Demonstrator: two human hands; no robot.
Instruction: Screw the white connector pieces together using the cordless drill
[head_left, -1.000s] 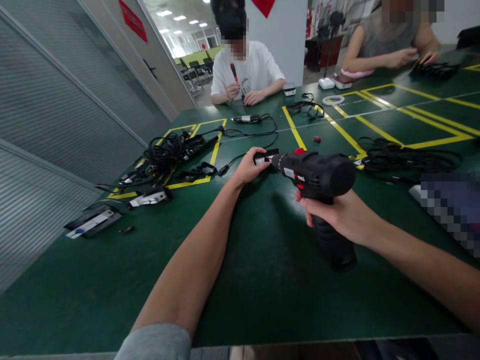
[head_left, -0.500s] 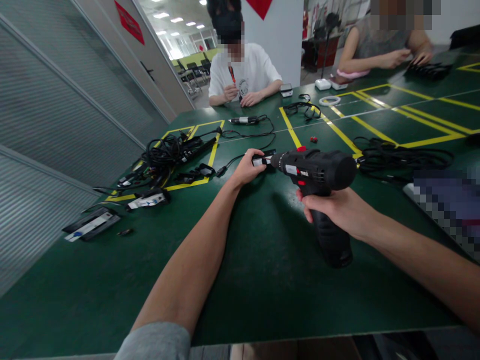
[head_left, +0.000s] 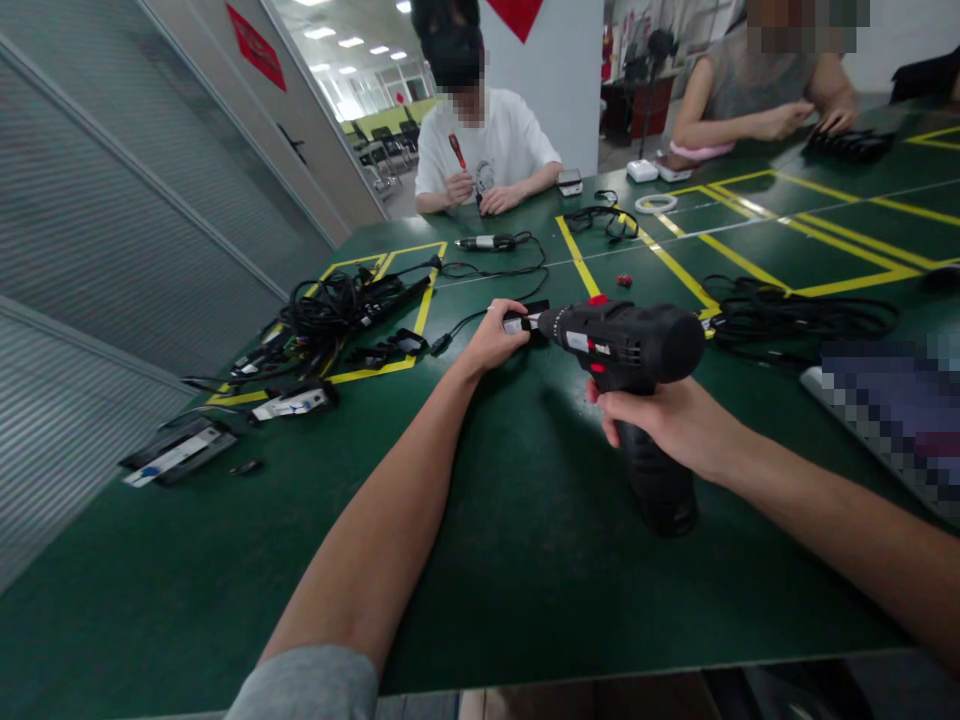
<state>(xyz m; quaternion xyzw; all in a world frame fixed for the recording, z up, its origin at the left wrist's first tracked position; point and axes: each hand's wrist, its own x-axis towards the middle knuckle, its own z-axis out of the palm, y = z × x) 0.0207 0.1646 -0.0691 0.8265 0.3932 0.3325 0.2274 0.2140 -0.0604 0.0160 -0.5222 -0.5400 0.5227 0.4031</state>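
Note:
My right hand (head_left: pixel 671 415) is wrapped round the grip of a black cordless drill (head_left: pixel 630 335) with red and white markings. The drill lies level and points left. Its bit meets a small black box with a white label (head_left: pixel 516 325), possibly a power adapter, though I cannot tell whether the tip touches it. The fingers of my left hand (head_left: pixel 495 338) are closed round that box and hold it against the table. A thin black cable with a plug end (head_left: pixel 441 345) lies just left of my left hand.
A tangle of black cables (head_left: pixel 330 305) covers the left of the green table (head_left: pixel 480 560). Two black cases with white strips, one of them here (head_left: pixel 180 452), lie nearer. A pen-shaped electric tool (head_left: pixel 484 242) is beyond. Across sits a person holding a screwdriver (head_left: pixel 457 152).
The view has shifted very slightly. Both hands, the drill and the labelled box keep the same positions relative to each other. The screwdriver across the table tilts a little more.

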